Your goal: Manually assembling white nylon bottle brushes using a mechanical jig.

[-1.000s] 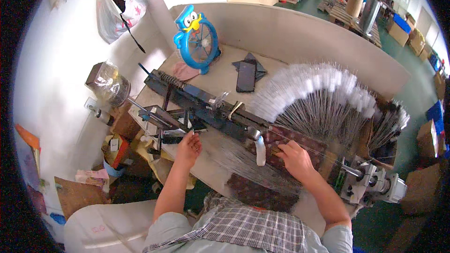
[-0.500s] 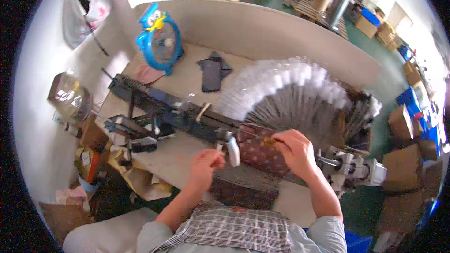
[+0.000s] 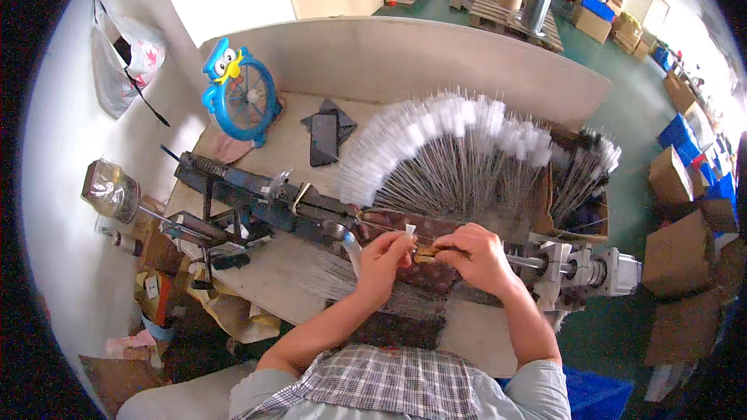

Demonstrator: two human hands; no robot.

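My left hand (image 3: 381,266) is closed in a pinch, with a small white tuft (image 3: 410,229) sticking up at its fingertips; its kind is too small to tell. Close beside it, my right hand (image 3: 476,261) grips a small yellowish piece (image 3: 425,253), perhaps brass. Both hands hover over a dark red spotted cloth (image 3: 433,280). Just left of my left hand is a white handle (image 3: 352,252) on the dark bench machine (image 3: 257,196). Behind my hands, white-bristled wire brushes (image 3: 459,120) lie fanned out. Thin loose wires (image 3: 331,274) lie left of my left forearm.
A metal spindle unit (image 3: 576,268) stands right of my right hand. A carton (image 3: 577,229) holds black-bristled brushes (image 3: 589,165). A phone (image 3: 324,140) and a blue toy-shaped fan (image 3: 247,97) sit at the back, before a curved panel (image 3: 436,47). A bag (image 3: 128,66) hangs on the left wall.
My left hand has moved right, away from the white handle, to meet my right hand. The right hand has shifted slightly down. The whole view has tilted a little.
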